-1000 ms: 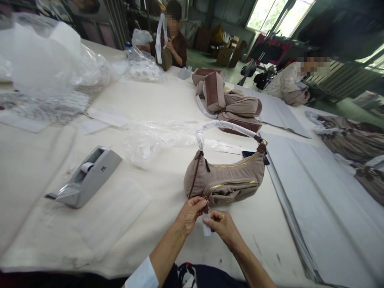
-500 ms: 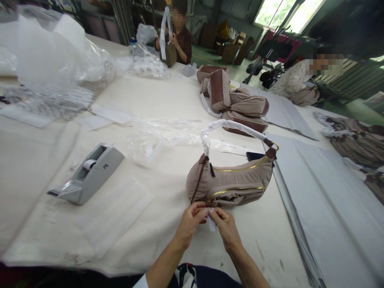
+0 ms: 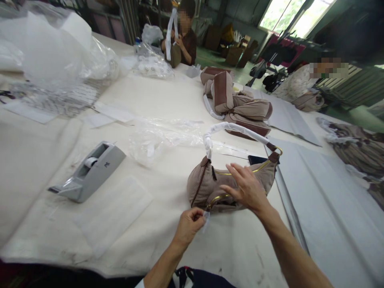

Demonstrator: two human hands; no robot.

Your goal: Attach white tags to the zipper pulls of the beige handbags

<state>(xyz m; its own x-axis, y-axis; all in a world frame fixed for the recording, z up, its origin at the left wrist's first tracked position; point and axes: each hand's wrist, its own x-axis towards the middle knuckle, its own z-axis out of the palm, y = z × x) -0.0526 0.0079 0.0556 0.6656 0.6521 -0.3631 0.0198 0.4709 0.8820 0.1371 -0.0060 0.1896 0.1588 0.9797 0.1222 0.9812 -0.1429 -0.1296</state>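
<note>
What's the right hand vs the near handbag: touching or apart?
Cannot tell: in the head view, the open right hand overlaps the handbag, hiding any contact or gap.

The person is wearing soft, dark navy-blue cloth clothing (image 3: 210,280). A patch of black, white and red shapes (image 3: 183,277) is showing on it, with the red sitting near the top. A plain, pale whitish-blue cloth sleeve (image 3: 140,284) is covering part of the left arm (image 3: 168,258) and is ending well before the bare left hand (image 3: 189,226). The right arm (image 3: 288,236) is showing bare too.
</note>
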